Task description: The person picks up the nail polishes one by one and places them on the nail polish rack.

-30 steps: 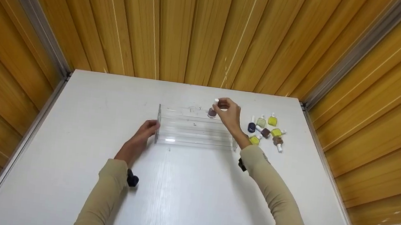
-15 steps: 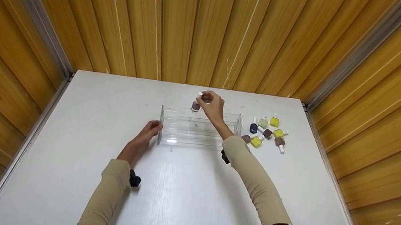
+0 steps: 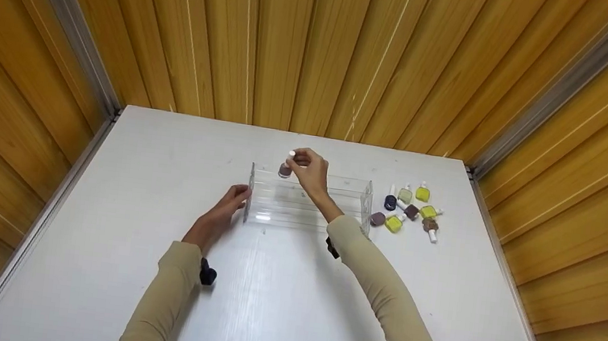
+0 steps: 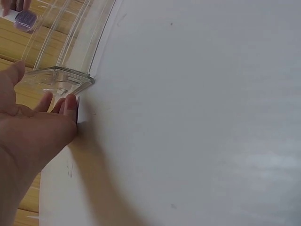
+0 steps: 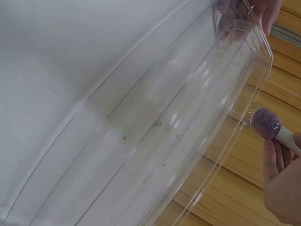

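My right hand [image 3: 310,172] pinches a nail polish bottle [image 3: 284,170] by its white cap, holding it upright over the back left part of a clear acrylic rack [image 3: 308,211]. Through its glass the polish looks mauve-purple; in the right wrist view the bottle [image 5: 265,122] appears close by the rack's back edge. My left hand [image 3: 227,204] rests at the rack's left end panel. In the left wrist view, that hand's thumb and fingertips lie along the outer side of the end panel [image 4: 59,77].
Several more nail polish bottles lie on the white table [image 3: 266,298] right of the rack: a dark navy one [image 3: 390,202], yellow ones [image 3: 393,223], a pale green one [image 3: 405,194], a brown glittery one [image 3: 430,225] and mauve ones [image 3: 377,219]. Wood-look panels [image 3: 306,50] stand behind.
My right hand has carried the mauve bottle leftward along the rack's back, rising, then lowering toward the rack's left end. My left hand stays at the end panel.
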{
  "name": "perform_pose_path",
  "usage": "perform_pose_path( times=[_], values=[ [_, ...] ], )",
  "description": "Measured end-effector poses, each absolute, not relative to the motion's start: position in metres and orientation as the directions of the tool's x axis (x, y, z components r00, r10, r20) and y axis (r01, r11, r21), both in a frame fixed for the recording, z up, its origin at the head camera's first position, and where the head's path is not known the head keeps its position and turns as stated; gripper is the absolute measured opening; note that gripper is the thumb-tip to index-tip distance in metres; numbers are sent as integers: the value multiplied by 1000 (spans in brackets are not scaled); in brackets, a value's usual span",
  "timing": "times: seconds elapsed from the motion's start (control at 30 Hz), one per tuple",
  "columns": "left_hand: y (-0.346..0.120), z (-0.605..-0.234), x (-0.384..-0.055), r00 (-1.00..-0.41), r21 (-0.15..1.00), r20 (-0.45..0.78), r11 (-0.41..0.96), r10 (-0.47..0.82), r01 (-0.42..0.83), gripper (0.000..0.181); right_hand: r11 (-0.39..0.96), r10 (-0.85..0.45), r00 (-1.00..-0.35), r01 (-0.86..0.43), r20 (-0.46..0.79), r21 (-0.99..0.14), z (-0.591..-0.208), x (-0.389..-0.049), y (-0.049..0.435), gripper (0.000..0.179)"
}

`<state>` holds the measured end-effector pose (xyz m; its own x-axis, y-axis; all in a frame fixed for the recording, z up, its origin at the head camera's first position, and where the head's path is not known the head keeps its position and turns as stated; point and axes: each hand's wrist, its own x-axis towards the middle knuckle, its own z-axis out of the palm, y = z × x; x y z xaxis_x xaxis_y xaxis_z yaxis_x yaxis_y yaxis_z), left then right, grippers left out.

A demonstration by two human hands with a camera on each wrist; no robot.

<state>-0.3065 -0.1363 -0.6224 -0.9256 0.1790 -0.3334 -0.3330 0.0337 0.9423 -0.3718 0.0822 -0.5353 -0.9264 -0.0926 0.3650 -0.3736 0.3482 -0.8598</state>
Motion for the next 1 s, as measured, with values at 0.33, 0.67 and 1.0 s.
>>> perform_pose_path(
  times=[0.33,0.67,1.0],
  values=[
    [-134,-624,-308,-927,945,-327,45,183,-325,58,326,-121,-926,-377,357,-867,-554,-365,75,22],
    [-135,-623,-309,-906,924,-381,59,186,-377,64,322,-170,-923,-384,346,-865,-555,-362,68,21],
    [-135,-622,-306,-914,933,-359,39,190,-358,63,315,-194,-925,-374,326,-872,-552,-357,66,31]
  ],
)
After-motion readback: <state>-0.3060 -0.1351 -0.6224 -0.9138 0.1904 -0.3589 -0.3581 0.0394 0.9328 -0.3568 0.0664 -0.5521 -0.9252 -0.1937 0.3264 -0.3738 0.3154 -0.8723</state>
